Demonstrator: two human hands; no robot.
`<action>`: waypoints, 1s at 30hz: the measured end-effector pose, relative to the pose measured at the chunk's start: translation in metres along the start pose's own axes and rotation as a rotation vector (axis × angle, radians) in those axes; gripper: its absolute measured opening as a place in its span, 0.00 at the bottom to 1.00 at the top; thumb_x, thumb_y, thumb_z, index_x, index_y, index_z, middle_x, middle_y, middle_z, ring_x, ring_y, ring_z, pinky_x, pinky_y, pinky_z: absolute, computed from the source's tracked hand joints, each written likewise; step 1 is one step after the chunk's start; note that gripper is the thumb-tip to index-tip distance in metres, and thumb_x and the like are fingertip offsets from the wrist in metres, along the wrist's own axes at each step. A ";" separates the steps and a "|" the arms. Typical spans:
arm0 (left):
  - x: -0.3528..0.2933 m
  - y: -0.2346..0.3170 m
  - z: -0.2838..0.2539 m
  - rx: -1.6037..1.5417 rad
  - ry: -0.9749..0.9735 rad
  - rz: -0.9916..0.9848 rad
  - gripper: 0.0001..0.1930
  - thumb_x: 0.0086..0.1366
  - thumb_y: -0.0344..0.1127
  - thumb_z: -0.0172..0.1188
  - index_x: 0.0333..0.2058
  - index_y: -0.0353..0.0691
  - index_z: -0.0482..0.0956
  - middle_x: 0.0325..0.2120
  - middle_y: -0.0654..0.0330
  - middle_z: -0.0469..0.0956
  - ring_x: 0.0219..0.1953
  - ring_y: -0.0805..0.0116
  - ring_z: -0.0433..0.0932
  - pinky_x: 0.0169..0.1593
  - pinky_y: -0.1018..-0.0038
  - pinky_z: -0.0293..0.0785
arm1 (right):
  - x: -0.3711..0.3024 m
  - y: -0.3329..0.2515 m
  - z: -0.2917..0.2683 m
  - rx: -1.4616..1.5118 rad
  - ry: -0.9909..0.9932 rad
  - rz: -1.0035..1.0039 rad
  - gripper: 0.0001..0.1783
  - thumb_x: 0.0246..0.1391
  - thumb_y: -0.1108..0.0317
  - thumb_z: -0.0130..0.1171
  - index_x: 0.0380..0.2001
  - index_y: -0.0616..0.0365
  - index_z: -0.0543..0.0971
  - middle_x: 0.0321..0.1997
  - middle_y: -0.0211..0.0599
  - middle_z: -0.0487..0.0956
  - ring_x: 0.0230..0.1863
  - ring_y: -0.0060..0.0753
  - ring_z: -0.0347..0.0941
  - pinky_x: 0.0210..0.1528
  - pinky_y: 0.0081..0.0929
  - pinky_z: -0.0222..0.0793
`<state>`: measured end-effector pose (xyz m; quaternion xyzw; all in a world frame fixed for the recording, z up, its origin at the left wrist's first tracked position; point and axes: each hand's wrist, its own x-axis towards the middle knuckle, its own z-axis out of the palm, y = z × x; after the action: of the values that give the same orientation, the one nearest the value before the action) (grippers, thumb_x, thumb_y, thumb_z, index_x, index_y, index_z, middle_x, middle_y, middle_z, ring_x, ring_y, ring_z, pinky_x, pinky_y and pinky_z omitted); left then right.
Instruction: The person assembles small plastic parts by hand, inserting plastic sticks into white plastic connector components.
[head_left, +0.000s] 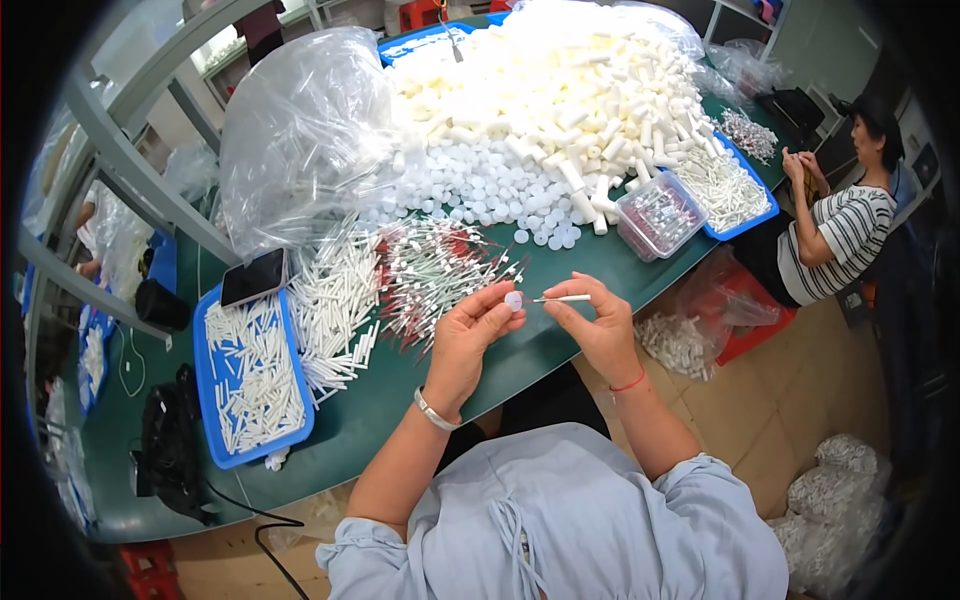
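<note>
Above the table's front edge my left hand (468,340) pinches a small round translucent white cap (514,300) between thumb and fingertips. Facing it, my right hand (603,340) grips a thin white stick (568,298), whose narrow dark tip points at the cap. Whether the tip touches the cap is too small to tell. Just beyond my hands lies a heap of thin red and white wired pieces (440,275). To its left spreads a pile of white sticks (335,300), and behind is a pile of similar translucent caps (480,190).
A blue tray (301,432) of white sticks, with a phone (253,278) on its far edge, stands left. Thick cream tubes (580,100) heap at the back beside a plastic bag (300,130). A clear box (660,215) sits right. A seated person (840,220) works beyond.
</note>
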<state>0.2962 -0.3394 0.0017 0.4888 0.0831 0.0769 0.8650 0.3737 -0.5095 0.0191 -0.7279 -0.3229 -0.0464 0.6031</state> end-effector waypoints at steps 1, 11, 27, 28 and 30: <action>0.000 0.000 -0.001 0.000 0.001 0.000 0.17 0.66 0.29 0.57 0.52 0.30 0.73 0.45 0.53 0.78 0.42 0.68 0.80 0.48 0.75 0.79 | 0.000 0.000 0.000 0.001 -0.001 0.000 0.06 0.49 0.70 0.66 0.31 0.57 0.82 0.33 0.28 0.82 0.38 0.28 0.77 0.61 0.39 0.60; -0.001 -0.001 -0.003 -0.008 -0.029 -0.095 0.15 0.65 0.31 0.58 0.49 0.30 0.76 0.40 0.55 0.80 0.38 0.71 0.81 0.45 0.77 0.79 | 0.000 -0.002 -0.002 -0.020 -0.066 -0.019 0.05 0.49 0.70 0.66 0.31 0.57 0.81 0.33 0.29 0.83 0.37 0.28 0.77 0.61 0.39 0.61; 0.006 -0.013 0.032 0.440 0.045 0.329 0.10 0.60 0.25 0.63 0.41 0.31 0.81 0.33 0.60 0.80 0.32 0.75 0.79 0.38 0.82 0.75 | -0.006 0.011 -0.001 0.604 0.007 0.439 0.07 0.52 0.73 0.64 0.34 0.65 0.82 0.32 0.31 0.82 0.35 0.17 0.75 0.41 0.16 0.69; 0.009 -0.013 0.036 0.500 0.058 0.363 0.10 0.59 0.25 0.63 0.41 0.31 0.81 0.33 0.60 0.79 0.32 0.76 0.79 0.37 0.83 0.75 | -0.006 0.013 -0.004 0.602 0.013 0.436 0.07 0.52 0.73 0.64 0.34 0.65 0.82 0.32 0.31 0.82 0.35 0.17 0.75 0.41 0.16 0.69; 0.018 -0.014 0.042 0.496 0.029 0.345 0.10 0.59 0.25 0.64 0.40 0.32 0.82 0.32 0.61 0.79 0.31 0.77 0.78 0.35 0.83 0.74 | -0.004 0.017 -0.011 0.615 0.035 0.461 0.07 0.52 0.73 0.63 0.35 0.64 0.82 0.33 0.32 0.82 0.35 0.17 0.75 0.42 0.15 0.69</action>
<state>0.3236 -0.3779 0.0094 0.6910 0.0272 0.2069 0.6921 0.3834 -0.5218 0.0054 -0.5655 -0.1393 0.1770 0.7934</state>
